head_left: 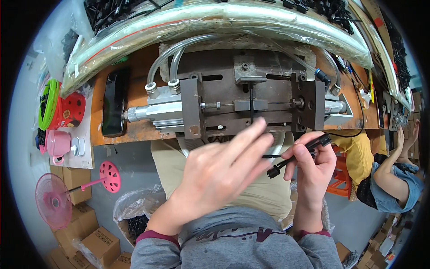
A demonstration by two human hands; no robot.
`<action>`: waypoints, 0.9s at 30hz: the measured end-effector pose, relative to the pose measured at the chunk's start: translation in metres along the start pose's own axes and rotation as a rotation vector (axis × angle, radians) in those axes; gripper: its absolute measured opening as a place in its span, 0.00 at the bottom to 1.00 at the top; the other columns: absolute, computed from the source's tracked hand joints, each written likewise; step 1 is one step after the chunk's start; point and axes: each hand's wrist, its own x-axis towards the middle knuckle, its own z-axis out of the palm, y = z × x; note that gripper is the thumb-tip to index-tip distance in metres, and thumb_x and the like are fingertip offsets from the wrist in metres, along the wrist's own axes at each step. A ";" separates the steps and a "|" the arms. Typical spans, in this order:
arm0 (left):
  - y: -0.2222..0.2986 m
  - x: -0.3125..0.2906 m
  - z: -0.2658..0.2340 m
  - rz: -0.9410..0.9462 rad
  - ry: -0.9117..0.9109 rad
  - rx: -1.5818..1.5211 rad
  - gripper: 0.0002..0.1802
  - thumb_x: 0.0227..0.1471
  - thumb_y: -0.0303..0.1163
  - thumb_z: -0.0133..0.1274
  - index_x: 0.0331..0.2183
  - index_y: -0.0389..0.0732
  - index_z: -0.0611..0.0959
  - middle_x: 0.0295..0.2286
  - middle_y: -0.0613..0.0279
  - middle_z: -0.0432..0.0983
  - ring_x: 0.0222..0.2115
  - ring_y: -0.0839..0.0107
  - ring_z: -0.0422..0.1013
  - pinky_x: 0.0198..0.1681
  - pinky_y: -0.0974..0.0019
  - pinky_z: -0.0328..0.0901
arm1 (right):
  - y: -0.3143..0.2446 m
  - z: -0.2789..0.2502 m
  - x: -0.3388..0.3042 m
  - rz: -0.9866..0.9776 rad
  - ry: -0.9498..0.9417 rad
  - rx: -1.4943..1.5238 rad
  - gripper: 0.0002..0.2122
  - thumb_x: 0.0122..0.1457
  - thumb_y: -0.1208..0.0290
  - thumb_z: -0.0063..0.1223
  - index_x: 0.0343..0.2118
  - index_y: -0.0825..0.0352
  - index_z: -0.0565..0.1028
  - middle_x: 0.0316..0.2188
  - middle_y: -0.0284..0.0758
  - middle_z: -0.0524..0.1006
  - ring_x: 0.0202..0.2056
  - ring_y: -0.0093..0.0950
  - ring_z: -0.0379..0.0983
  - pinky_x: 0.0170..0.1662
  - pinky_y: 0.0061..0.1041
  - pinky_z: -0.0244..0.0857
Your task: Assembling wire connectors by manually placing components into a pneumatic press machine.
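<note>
My right hand [313,163] pinches several slim black plastic rods [293,158] with blocky, notched ends, held in front of the bench edge. My left hand [224,168] is slightly blurred, its fingers stretched out toward the clamping fixture; nothing shows in it, though its palm side is hidden. Just beyond those fingertips, another slim black rod [251,101] lies across the small metal block [244,106] at the middle of the dark metal fixture [224,92]. Its near end runs down close to the fingers, and I cannot tell whether they touch it.
Pneumatic cylinders [165,112] with clear hoses flank the fixture. A phone [115,103] lies on the bench's left. Plastic-wrapped rolls [224,20] and heaps of black parts line the back. Below left are a pink fan [53,201] and cartons [101,244]. A co-worker [389,179] sits at right.
</note>
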 end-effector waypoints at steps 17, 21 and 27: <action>0.013 -0.020 -0.009 0.075 0.091 -0.232 0.19 0.35 0.25 0.70 0.36 0.37 0.87 0.41 0.54 0.81 0.32 0.67 0.80 0.32 0.68 0.76 | 0.005 0.002 0.002 0.021 -0.137 0.125 0.15 0.65 0.77 0.51 0.52 0.77 0.71 0.30 0.48 0.80 0.18 0.26 0.74 0.23 0.19 0.69; 0.004 -0.012 -0.002 -0.005 0.160 -0.052 0.17 0.35 0.25 0.70 0.33 0.34 0.85 0.46 0.47 0.79 0.33 0.65 0.80 0.33 0.67 0.75 | 0.003 -0.008 -0.001 -0.131 -0.059 0.055 0.09 0.63 0.80 0.53 0.45 0.76 0.73 0.32 0.47 0.80 0.21 0.26 0.75 0.27 0.22 0.70; -0.009 -0.007 0.021 0.044 0.164 0.130 0.16 0.38 0.26 0.68 0.33 0.33 0.84 0.47 0.49 0.79 0.32 0.62 0.80 0.37 0.65 0.75 | -0.002 -0.008 -0.001 -0.284 -0.106 0.017 0.08 0.61 0.84 0.51 0.42 0.75 0.72 0.42 0.52 0.75 0.29 0.31 0.78 0.35 0.26 0.74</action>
